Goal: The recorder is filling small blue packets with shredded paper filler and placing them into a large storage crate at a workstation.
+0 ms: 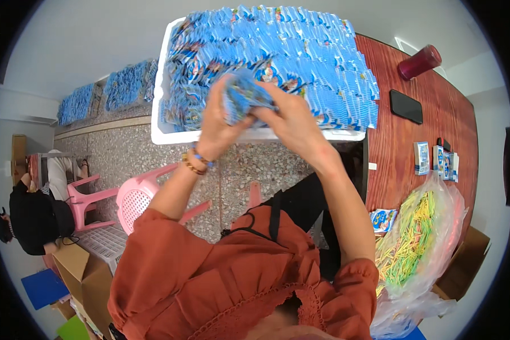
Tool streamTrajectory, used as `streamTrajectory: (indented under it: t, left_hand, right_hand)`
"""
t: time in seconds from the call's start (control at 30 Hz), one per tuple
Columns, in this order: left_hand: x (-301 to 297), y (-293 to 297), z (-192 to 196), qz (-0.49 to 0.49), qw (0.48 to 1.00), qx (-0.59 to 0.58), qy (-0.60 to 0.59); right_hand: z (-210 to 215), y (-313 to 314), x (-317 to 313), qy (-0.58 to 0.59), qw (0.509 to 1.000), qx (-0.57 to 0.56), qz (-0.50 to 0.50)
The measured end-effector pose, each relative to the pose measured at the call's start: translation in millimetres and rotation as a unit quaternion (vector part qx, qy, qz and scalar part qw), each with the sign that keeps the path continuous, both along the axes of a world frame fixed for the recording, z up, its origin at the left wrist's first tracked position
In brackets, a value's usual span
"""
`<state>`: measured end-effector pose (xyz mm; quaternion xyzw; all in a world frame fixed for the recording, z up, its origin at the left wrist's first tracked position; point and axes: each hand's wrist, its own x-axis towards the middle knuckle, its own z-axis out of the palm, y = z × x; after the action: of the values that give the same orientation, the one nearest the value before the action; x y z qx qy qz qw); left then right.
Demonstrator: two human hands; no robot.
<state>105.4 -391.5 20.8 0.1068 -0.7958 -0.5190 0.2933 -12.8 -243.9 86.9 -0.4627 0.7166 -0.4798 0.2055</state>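
Here both hands, left hand (218, 116) and right hand (292, 119), grip a blue packet bundle (245, 97) over the white crate (163, 85), fingers closed round it to keep it together

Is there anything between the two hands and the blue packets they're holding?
No. The left hand and right hand both grip the blue packets directly, just above the white crate full of similar packets. Nothing visible sits between.

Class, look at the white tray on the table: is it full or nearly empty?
Full. The white tray is heaped with blue packets that hide its floor and spill past its right edge.
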Motion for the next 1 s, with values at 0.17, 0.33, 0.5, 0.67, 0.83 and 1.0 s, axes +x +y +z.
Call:
streamTrajectory:
  t: [0.17, 0.33, 0.5, 0.67, 0.83, 1.0]
  left_hand:
    - [27, -114, 9, 0.108, 0.978, -0.171, -0.041]
    - [19, -174, 8, 0.064, 0.977, -0.17, -0.112]
    - [12, -214, -36, 0.09, 0.947, -0.282, -0.124]
    - [-2, -217, -47, 0.076, 0.925, -0.35, -0.123]
    - [1, -211, -47, 0.109, 0.91, -0.366, -0.161]
    - [-2, -213, -53, 0.126, 0.887, -0.413, -0.164]
  right_hand:
    - [-36, -133, 13, -0.063, 0.994, -0.08, 0.044]
    - [-87, -203, 13, -0.224, 0.967, -0.107, 0.053]
    - [-101, -222, 5, -0.158, 0.984, 0.044, 0.066]
    - [-90, -217, 3, 0.048, 0.997, 0.062, 0.001]
    - [-40, -197, 9, 0.071, 0.986, 0.152, 0.011]
    - [-42, -192, 18, 0.37, 0.929, 0.001, -0.001]
